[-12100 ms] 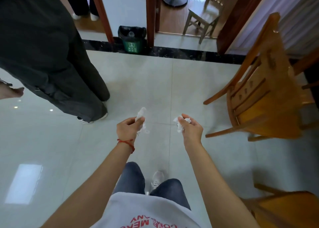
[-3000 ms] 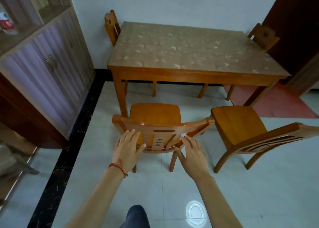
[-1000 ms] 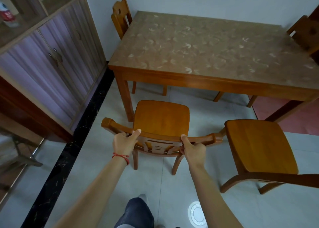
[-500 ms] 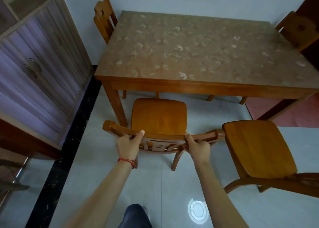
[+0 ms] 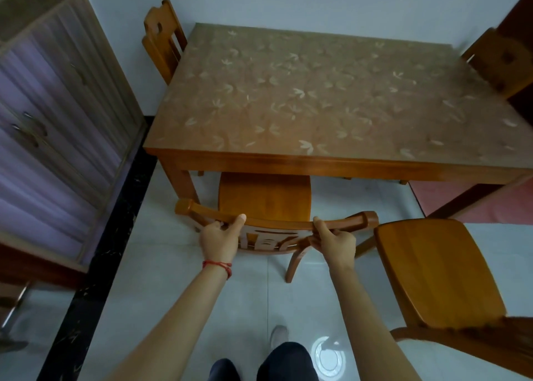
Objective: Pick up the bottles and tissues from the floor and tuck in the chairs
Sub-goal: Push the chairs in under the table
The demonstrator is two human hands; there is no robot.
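Observation:
A wooden chair (image 5: pixel 264 200) stands in front of me, the front of its seat just under the near edge of the wooden table (image 5: pixel 317 161). My left hand (image 5: pixel 220 240) grips the left part of the chair's curved top rail. My right hand (image 5: pixel 336 242) grips the right part of the same rail. A second wooden chair (image 5: pixel 432 268) stands pulled out on the right, its seat clear of the table. No bottles or tissues are in view.
A chair (image 5: pixel 163 41) sits at the table's far left corner and another (image 5: pixel 501 60) at its far right. A cabinet with purple panelled doors (image 5: pixel 54 121) runs along the left, beside a black floor strip (image 5: pixel 95 279). A red mat (image 5: pixel 476 201) lies under the table's right side.
With both hands on its top rail, the chair has slid forward toward the table; its seat front now lies under the table edge. The view has moved closer.

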